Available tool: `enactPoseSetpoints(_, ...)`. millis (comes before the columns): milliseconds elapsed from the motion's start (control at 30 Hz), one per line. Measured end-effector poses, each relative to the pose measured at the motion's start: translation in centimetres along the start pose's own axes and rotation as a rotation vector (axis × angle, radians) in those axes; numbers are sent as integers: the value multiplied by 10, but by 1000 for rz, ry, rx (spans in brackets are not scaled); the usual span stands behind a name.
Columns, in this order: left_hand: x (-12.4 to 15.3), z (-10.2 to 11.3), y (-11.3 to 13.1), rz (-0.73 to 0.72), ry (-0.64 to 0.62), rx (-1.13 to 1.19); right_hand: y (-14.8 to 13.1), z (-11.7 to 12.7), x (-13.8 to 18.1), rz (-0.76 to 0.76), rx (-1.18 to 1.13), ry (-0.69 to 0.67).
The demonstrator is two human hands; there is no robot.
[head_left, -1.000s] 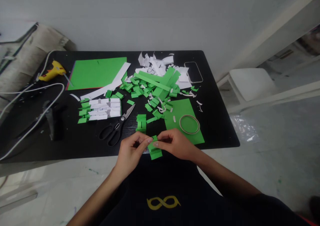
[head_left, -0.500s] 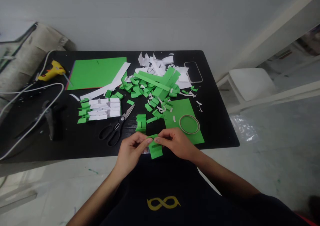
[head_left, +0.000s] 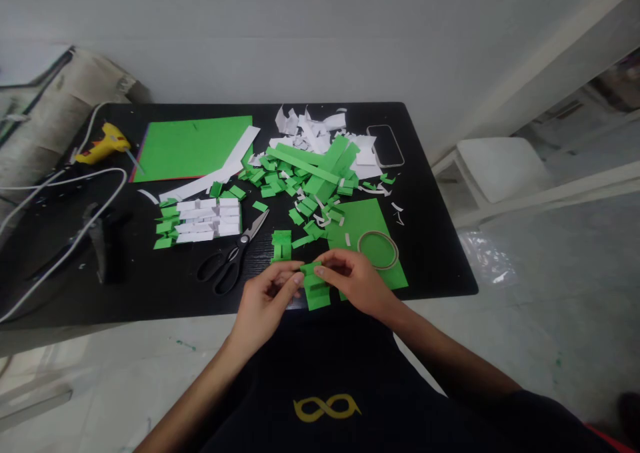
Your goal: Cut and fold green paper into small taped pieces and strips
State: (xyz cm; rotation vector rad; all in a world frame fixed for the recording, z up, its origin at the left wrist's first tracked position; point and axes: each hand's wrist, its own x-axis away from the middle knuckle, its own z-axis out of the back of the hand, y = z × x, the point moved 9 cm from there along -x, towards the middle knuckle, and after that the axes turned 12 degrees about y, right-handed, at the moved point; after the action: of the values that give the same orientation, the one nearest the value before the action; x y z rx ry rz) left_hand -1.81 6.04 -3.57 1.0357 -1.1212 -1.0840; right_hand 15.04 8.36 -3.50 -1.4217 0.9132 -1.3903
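Note:
Near the table's front edge, a folded piece of green paper (head_left: 317, 295) is held between my two hands. My left hand (head_left: 270, 299) pinches its upper left side with thumb and fingers. On the upper right, my right hand (head_left: 354, 281) grips it, thumb on top. Just beyond the left fingers lies a small folded green paper piece (head_left: 282, 245). Scissors (head_left: 235, 253) rest partly open to the left, blades pointing away. A roll of tape (head_left: 379, 250) sits on a green sheet (head_left: 360, 216) beyond my right hand.
A pile of green and white paper scraps (head_left: 315, 166) covers the table's middle. White and green folded strips (head_left: 207, 221) lie left of the scissors. Farther off are green sheets (head_left: 195, 147), a yellow glue gun (head_left: 106, 143) with a white cord, and a phone-shaped outline (head_left: 385, 145).
The green paper in my hands has shifted slightly right and up and turned a little. My right thumb now lies farther over its top, and more of the folds show.

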Motion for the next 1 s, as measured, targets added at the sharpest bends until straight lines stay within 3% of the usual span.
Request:
enactPoseSetpoints(300,2,-2,1,-50,8,24,0,5,-1,73,-29,72)
enactPoseSetpoints(600,-5,11,-2,-70,27,-88,4,12,-5,202,122,188)
enactPoseSetpoints(833,-1,4,-7,-59,14,-97,2,7,-7,171,69,109)
enactPoseSetpoints(1000,-4,18,5,-95,78,-180,-7,14,-7,325,327,184)
